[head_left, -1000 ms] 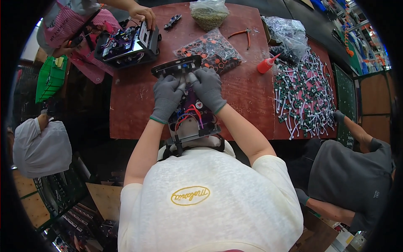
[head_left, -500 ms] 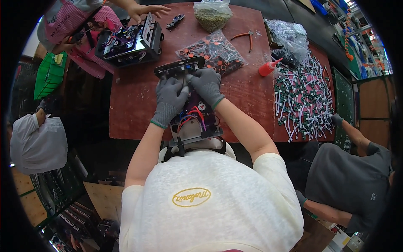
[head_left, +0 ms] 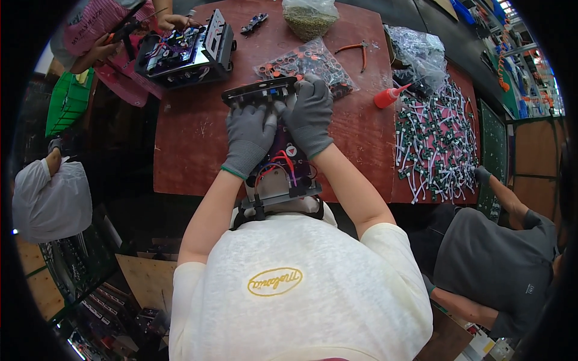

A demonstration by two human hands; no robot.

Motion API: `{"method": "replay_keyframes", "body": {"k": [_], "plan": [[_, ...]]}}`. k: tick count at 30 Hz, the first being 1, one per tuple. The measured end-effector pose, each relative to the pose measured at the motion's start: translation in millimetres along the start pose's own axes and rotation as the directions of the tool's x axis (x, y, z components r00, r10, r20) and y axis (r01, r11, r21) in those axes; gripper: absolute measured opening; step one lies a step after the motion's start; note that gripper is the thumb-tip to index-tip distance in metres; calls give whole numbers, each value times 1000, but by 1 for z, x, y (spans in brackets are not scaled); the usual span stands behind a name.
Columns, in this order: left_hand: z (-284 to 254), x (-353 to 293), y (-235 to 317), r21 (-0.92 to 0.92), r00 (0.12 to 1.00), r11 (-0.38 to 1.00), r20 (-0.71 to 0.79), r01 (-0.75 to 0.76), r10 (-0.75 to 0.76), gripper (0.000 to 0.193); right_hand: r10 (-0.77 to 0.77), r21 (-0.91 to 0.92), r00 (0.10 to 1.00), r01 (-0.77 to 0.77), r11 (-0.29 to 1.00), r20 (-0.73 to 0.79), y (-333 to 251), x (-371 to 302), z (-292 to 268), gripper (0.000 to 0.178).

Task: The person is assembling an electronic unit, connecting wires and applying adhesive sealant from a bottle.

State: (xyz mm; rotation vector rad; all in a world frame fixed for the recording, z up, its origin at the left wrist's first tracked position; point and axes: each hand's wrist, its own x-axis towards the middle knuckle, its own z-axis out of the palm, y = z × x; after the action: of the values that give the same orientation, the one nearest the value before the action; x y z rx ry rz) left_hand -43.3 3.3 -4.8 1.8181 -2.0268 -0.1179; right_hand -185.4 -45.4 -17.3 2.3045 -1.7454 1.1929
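An open electronic unit lies on the red-brown table (head_left: 192, 144) in front of me, its metal chassis (head_left: 283, 183) full of red and purple wires and its black front panel (head_left: 259, 91) facing away. Both my hands wear grey gloves. My left hand (head_left: 250, 135) lies on the left side of the unit's inside, fingers curled against the back of the panel. My right hand (head_left: 310, 117) grips the right side, its fingertips over the panel's top edge. The hands touch each other and hide the parts beneath them.
A co-worker's hands work on a second open unit (head_left: 186, 51) at the far left. Beyond my unit lie a bag of black and orange parts (head_left: 307, 60), a bag of greenish bits (head_left: 310, 15), orange pliers (head_left: 355, 47) and a red squeeze bottle (head_left: 391, 96). Several white-wired small boards (head_left: 439, 144) cover the right side.
My hands stay on the unit, with only small shifts of the fingers. The co-worker's hand above the second unit has drawn back to the left.
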Motion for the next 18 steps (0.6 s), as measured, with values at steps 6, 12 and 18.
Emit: {"method": "replay_keyframes", "body": {"k": [6,12,18], "plan": [[-1,-2,1,-6,1000,1000,2,6,-6,32,-63,-63,998,62,996,-14,-3,6,0,87],[0,-1,0,-8,1000,1000,22,13,-13,32,4,-57,973,10,998,229,2,7,13,87],[-3,0,2,-1,999,1000,48,8,-8,29,-9,-2,983,9,1000,182,7,6,20,78]]}}
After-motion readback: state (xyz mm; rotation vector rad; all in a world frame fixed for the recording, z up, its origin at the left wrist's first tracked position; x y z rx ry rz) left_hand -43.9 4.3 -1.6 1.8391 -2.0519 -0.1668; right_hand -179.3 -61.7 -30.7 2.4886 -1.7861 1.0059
